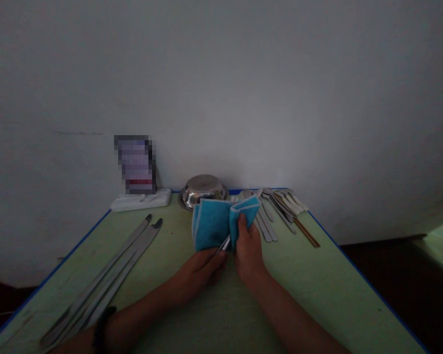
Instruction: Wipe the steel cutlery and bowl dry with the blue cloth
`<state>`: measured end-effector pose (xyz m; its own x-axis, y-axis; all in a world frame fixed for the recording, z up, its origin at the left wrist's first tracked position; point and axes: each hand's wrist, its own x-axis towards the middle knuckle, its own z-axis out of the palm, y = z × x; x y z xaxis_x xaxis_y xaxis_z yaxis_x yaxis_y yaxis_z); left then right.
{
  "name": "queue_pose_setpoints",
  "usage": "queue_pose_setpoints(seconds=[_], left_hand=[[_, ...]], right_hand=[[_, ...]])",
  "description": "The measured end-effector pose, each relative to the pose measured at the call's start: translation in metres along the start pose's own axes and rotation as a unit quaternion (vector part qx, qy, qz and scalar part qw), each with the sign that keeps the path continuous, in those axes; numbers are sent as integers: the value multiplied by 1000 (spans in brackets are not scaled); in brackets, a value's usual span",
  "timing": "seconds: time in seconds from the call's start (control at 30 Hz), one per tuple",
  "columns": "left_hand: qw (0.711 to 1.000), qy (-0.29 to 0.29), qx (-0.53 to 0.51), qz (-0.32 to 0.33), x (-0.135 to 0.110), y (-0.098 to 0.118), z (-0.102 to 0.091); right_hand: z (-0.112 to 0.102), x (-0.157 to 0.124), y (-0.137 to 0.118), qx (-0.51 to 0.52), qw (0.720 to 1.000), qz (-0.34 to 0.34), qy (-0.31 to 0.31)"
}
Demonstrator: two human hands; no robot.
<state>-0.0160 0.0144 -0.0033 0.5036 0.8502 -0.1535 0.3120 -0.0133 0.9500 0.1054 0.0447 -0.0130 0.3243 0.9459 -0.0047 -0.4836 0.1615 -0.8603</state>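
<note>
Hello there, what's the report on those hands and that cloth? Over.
Right hand: gripping folded blue cloth. Left hand: holding slim metal utensil, far end hidden by cloth. Beyond: upside-down metal bowl, partly blocked from view.

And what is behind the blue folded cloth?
Partly, an overturned round silver metal bowl and silver metal cutlery. The cloth covers the bowl's lower right; anything fully hidden is unknown.

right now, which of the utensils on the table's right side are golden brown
The thin, straight pair of chopsticks, whose near ends jut out farthest right; the other cutlery in that group looks silver or whitish.
</note>
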Motion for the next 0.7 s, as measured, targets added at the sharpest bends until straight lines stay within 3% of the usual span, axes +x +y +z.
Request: queue_pose_setpoints(seconds=[0.13,0.37,0.47,0.7], left_hand=[[1000,-8,1,-2,-1,2,-2],[992,-89,18,93,-5,5,-3],[990,-62,49,119,-2,2,-2],[990,63,116,45,4,1,-2]], right_hand=[[0,7,-15,-22,998,13,57],[-15,39,-52,118,980,39,157],[-13,34,-47,119,979,51,155],[9,-8,-10,73,989,112,58]])
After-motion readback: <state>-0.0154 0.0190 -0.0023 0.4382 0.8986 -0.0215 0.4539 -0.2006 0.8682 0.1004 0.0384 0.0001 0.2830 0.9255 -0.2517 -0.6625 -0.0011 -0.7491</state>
